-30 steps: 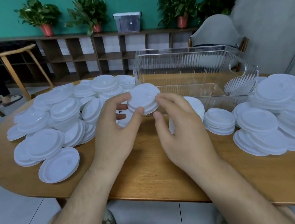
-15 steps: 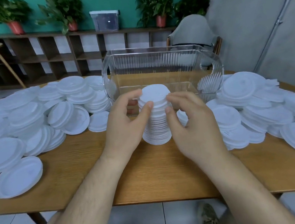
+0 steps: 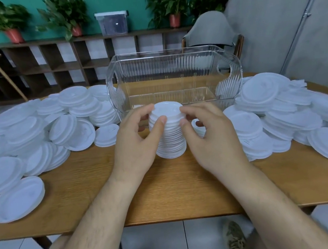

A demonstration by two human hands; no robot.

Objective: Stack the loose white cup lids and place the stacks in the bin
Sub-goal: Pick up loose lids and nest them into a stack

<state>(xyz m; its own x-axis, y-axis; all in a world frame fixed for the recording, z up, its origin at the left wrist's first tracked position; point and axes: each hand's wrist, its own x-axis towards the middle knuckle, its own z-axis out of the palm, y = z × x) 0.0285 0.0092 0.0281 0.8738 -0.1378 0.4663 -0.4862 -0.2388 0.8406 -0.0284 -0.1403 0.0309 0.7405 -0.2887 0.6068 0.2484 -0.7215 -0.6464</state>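
A tall stack of white cup lids [image 3: 170,136] stands upright on the wooden table [image 3: 166,189], just in front of the clear ribbed bin [image 3: 174,76]. My left hand [image 3: 138,141] grips the upper part of the stack from the left, thumb in front and fingers behind. From the right, my right hand [image 3: 211,137] holds the same top lids, thumb on the near edge. Loose lids lie in a heap on the left [image 3: 37,134] and in another heap on the right [image 3: 280,115]. No lids show inside the bin.
A single lid [image 3: 17,199] lies near the table's front left edge. Behind the table stand a grey chair [image 3: 212,28], a low shelf with potted plants [image 3: 167,3] and a dark box [image 3: 112,22]. A grey wall closes the right side.
A few lids held in both hands were carried right and set on top of the tall stack. Both hands now stay around the stack's top. My view turned right and centred on the bin.
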